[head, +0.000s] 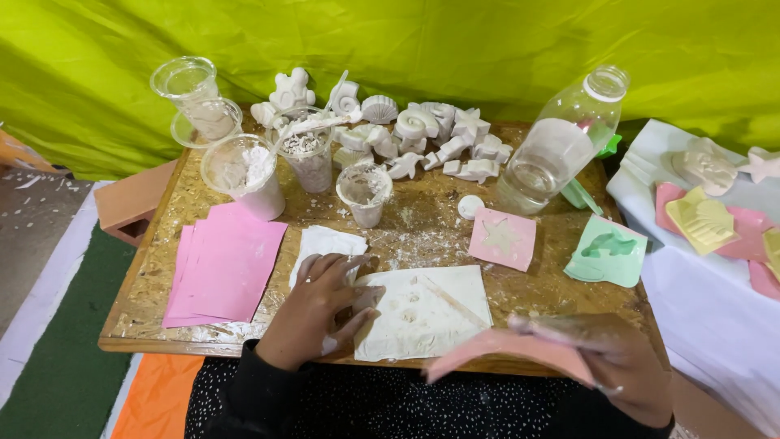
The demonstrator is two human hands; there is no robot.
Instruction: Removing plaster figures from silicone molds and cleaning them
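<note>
Left hand fingers spread flat, pressing left edge of white sheet lying at table front edge; right hand fingers pressed together, dusted white, pinching pink flat mould held tilted just over near edge. Beyond: pink paper stack left, one pink star mould, one green mould, five clear plastic cups, one clear bottle leaning. Many white plaster shell and starfish casts at back, too clustered to count.
</note>
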